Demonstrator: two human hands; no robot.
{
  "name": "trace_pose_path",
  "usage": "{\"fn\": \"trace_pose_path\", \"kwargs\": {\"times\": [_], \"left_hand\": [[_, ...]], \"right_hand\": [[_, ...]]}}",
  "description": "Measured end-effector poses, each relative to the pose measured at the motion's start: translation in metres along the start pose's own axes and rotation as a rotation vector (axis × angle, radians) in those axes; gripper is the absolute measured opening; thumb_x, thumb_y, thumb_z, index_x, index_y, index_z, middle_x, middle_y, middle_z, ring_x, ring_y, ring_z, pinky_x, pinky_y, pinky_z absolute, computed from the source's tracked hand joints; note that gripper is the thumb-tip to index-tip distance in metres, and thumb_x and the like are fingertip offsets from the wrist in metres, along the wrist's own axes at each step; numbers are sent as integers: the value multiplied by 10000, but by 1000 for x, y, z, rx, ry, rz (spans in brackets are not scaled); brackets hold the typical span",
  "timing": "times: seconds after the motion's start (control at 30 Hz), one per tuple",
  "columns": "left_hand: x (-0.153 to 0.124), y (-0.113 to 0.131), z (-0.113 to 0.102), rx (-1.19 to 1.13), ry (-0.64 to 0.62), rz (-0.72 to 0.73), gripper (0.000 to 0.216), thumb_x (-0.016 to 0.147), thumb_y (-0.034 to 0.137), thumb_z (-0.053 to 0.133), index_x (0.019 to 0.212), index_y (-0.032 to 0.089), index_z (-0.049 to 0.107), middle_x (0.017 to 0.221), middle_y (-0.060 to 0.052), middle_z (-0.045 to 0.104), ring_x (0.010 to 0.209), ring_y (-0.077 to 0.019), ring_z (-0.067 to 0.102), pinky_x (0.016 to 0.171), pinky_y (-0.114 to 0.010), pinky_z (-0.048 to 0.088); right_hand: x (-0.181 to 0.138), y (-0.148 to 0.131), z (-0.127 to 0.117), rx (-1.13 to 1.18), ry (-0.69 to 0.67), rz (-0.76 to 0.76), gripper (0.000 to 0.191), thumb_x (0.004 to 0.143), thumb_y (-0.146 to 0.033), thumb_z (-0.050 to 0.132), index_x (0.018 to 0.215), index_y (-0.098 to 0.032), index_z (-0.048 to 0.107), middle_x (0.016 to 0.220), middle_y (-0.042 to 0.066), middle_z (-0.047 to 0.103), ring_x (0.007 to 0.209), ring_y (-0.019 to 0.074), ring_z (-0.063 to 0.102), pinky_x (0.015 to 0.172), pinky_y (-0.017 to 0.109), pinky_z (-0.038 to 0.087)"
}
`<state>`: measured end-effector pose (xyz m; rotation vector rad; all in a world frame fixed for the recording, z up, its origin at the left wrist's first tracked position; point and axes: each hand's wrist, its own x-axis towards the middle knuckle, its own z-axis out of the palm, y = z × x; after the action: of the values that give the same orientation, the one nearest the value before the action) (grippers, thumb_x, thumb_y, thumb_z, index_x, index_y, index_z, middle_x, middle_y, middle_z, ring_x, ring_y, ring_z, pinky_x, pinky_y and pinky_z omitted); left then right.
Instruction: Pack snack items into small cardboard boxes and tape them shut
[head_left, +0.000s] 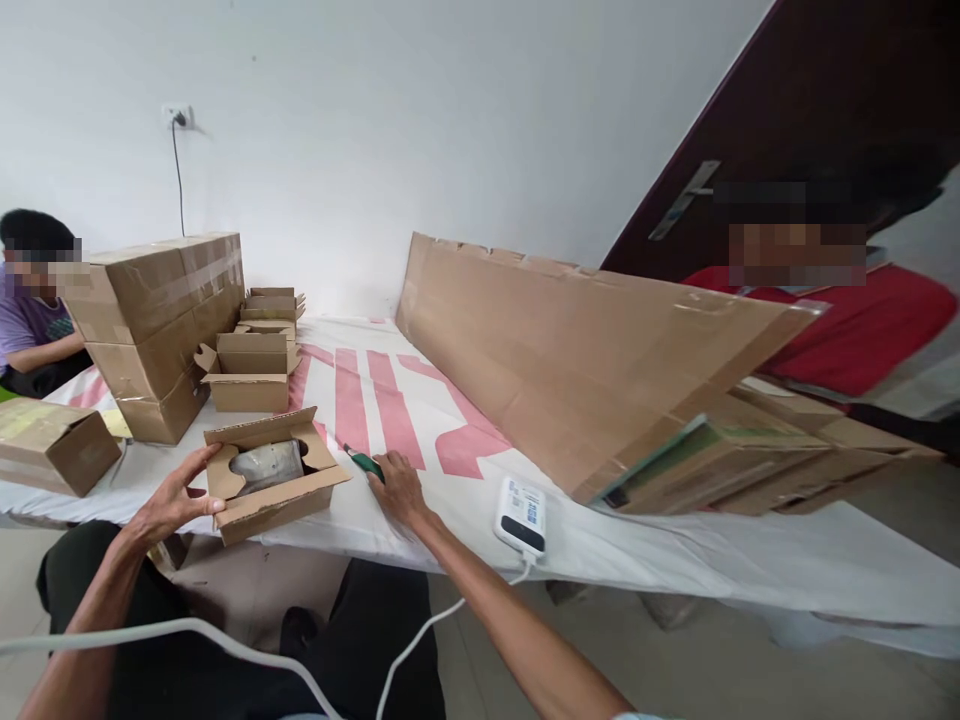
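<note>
Hands at work over a cloth-covered surface (465, 510): the left hand (174, 502) pinches the nine-o'clock end of an open box (281, 512), thumb on the near side and fingers at the end flap, apparently to steady the light cardboard. At three o'clock from that box, the right hand (400, 487) is curled round a green-handled tool (366, 464), its tip aimed back toward the box, probably held low for control; whether the tip touches the cloth cannot be told. One wrapped item (268, 465) lies inside the open box, whose flaps stand spread, likely to leave the top accessible. Farther out at three o'clock, one white device (521, 515) lies on the cloth, joined to a white cable (421, 640). At twelve o'clock stands one open carton (249, 390), with at least two more (271, 302) overlapping behind, seemingly lined up within reach. Between ten and eleven, a stack of boxes (154, 335) rises three tiers, its total hidden; one separate box (56, 450) sits at nine. One large cardboard panel (562, 365) leans at two o'clock, perhaps as a screen. Two other people flank the surface: one in purple (34, 330) at ten, one in red (862, 330) past the panel.
</note>
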<state>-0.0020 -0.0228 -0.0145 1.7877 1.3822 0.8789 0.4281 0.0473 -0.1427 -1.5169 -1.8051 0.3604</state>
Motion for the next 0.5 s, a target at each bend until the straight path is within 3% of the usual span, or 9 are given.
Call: {"fn": "trace_pose_path", "kwargs": {"times": [0.17, 0.3, 0.4, 0.5], "left_hand": [[2, -4, -5, 57, -93, 27, 1320, 631, 780, 906, 1730, 333, 328, 1793, -159, 341, 1596, -489, 393, 1160, -566, 535], [4, -2, -8, 83, -122, 30, 1453, 616, 777, 922, 1771, 330, 162, 1831, -184, 219, 1619, -503, 341, 1193, -602, 493], [9, -1, -10, 101, -143, 14, 1498, 616, 776, 923, 1779, 294, 111, 1826, -223, 202, 1593, -516, 381, 1192, -629, 485], [15, 0, -12, 102, -141, 22, 1504, 603, 750, 940, 1776, 268, 131, 1802, -255, 250, 1557, -520, 434, 1172, -642, 503]], "right_hand": [[26, -40, -14, 267, -110, -80, 466, 1060, -546, 528, 1367, -231, 682, 1326, 131, 721, 1222, 281, 690, 1007, 428, 578], [31, -82, -23, 585, -364, -238, 844, 922, -708, 729, 1602, -259, 510, 1615, 161, 544, 1463, 335, 562, 1146, 490, 520], [27, -96, -22, 488, -438, -319, 1129, 769, -726, 878, 1679, -251, 409, 1720, 180, 398, 1577, 376, 420, 1263, 544, 413], [21, -96, -13, 348, -400, -348, 1269, 690, -658, 963, 1720, -255, 342, 1757, 187, 342, 1648, 396, 297, 1336, 573, 301]]}}
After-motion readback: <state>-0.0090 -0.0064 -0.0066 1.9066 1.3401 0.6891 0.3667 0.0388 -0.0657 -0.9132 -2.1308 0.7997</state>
